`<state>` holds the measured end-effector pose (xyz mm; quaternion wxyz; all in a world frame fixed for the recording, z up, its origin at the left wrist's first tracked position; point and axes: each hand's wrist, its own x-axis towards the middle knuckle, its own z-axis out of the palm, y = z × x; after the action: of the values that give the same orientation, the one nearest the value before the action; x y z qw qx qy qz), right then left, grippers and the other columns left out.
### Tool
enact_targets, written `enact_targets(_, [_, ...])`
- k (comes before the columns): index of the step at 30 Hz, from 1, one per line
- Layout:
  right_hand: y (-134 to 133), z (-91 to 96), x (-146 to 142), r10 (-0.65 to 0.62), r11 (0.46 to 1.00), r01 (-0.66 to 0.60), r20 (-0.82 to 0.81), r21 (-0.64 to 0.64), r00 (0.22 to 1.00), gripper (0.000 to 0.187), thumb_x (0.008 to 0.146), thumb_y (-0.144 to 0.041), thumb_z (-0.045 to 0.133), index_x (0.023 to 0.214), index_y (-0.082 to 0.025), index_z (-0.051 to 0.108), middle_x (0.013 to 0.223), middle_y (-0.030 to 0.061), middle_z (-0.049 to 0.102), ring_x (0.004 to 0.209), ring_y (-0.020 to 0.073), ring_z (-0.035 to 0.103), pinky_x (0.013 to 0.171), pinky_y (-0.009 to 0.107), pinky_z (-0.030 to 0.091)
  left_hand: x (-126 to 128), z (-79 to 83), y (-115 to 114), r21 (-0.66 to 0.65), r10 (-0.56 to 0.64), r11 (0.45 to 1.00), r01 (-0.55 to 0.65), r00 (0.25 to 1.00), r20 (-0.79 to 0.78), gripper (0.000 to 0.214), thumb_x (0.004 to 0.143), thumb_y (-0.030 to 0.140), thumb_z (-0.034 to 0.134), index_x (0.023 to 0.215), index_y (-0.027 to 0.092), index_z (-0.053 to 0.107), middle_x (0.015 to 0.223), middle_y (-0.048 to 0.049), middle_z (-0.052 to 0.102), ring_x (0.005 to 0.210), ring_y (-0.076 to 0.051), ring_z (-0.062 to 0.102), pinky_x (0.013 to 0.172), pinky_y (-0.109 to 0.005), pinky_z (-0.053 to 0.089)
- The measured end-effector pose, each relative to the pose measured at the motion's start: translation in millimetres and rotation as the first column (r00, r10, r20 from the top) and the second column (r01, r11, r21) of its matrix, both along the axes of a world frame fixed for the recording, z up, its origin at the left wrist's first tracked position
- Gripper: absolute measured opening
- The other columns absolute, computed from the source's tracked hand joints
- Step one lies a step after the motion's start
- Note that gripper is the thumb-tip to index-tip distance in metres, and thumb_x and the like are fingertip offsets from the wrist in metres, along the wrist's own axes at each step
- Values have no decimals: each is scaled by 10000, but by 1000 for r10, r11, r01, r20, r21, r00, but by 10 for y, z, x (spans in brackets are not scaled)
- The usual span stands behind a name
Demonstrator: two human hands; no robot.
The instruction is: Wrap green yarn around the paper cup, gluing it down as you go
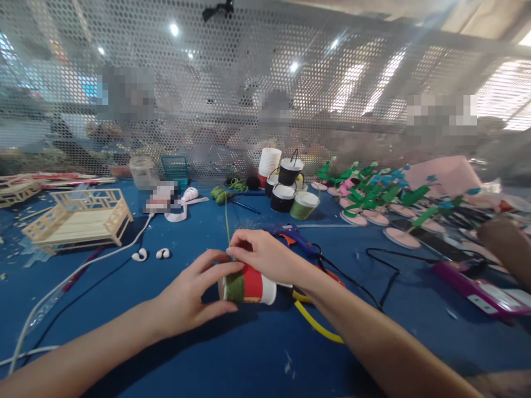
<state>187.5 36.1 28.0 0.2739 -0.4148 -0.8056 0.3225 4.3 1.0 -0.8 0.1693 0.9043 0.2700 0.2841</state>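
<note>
A red and white paper cup [254,284] lies on its side between my hands, its open end to the right. Green yarn [235,287] is wound around the base part of it. My left hand [203,287] grips the cup's left end between thumb and fingers. Above the cup, my right hand [257,251] pinches the green strand with thumb and forefinger. That strand runs up to a green yarn ball [219,194] on the table. Yarn-wrapped cups, one green [304,207] and others black, stand farther back beside a stack of white cups [269,163].
A blue glue gun [296,239] with a black cable lies beyond my right forearm. Yellow strips [317,322] are nearby. To the left are a small wooden bed [83,218], white earbuds [140,255] and a white cable. Green paper plants [373,193] and a purple power strip [481,290] are at right.
</note>
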Motion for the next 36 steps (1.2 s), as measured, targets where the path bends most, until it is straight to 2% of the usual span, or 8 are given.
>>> enact_targets(6, [113, 45, 8, 100, 993, -98, 27, -65, 995, 150, 774, -199, 533, 629, -163, 541, 587, -33, 532, 566, 90, 456, 532, 213, 359, -10, -8, -4, 15, 15, 1000, -15, 1000, -20, 452, 808, 324, 575, 1220, 235, 411, 1155, -117, 455, 1056, -236, 518, 900, -369, 473])
enact_targets(9, [214, 51, -15, 156, 968, -150, 16, -200, 988, 161, 779, -204, 541, 626, -155, 546, 570, -28, 547, 540, 87, 484, 520, 210, 380, -13, -28, -7, 12, 12, 1000, -13, 1000, 21, 439, 799, 317, 585, 1202, 227, 434, 1132, -108, 472, 1037, -224, 527, 901, -343, 471])
enact_targets(12, [385, 20, -113, 40, 877, -87, -108, -473, 993, 163, 828, -201, 490, 676, -152, 520, 611, -8, 587, 524, 84, 552, 518, 210, 441, -3, -43, -16, 24, -3, 1000, 2, 998, 63, 429, 789, 312, 596, 1183, 219, 452, 1111, -103, 482, 1007, -209, 536, 884, -315, 479])
enact_targets(14, [561, -8, -214, -67, 832, -28, -151, -554, 986, 170, 872, -196, 424, 720, -157, 489, 700, 21, 625, 572, 89, 605, 554, 224, 489, 6, -49, -24, 22, -20, 1000, 18, 998, 57, 430, 783, 301, 606, 1175, 209, 455, 1099, -105, 486, 1004, -206, 535, 881, -306, 480])
enact_targets(19, [1171, -50, -440, -198, 888, 162, -40, -429, 979, 189, 908, -124, 328, 843, -126, 506, 866, 73, 633, 700, 90, 630, 645, 242, 515, 13, -65, -50, -25, -40, 999, 42, 996, 77, 471, 777, 299, 618, 1198, 211, 426, 1110, -113, 476, 1009, -203, 526, 895, -306, 472])
enact_targets(26, [1860, -131, -610, -342, 918, 375, 225, -128, 913, 322, 853, -302, 511, 1143, -163, 508, 1148, 81, 534, 962, 198, 556, 792, 406, 478, -9, -92, -73, -123, -55, 990, 65, 995, 83, 532, 758, 303, 644, 1226, 219, 404, 1146, -115, 459, 1041, -210, 506, 908, -306, 457])
enact_targets(31, [2051, -165, -730, -335, 914, 381, 266, -143, 904, 314, 855, -300, 508, 1137, -162, 510, 1139, 80, 540, 952, 195, 561, 784, 399, 482, -18, -24, -77, -224, -47, 973, 57, 998, 48, 514, 749, 285, 652, 1210, 214, 438, 1150, -116, 467, 1043, -217, 509, 911, -307, 452])
enact_targets(36, [2126, -99, -698, -322, 874, 368, 188, -317, 928, 319, 854, -302, 508, 1138, -155, 508, 1131, 81, 543, 944, 194, 564, 778, 400, 485, -21, -54, -42, -260, -49, 963, 68, 996, 78, 469, 772, 306, 624, 1199, 219, 449, 1130, -115, 475, 1023, -211, 519, 900, -303, 452])
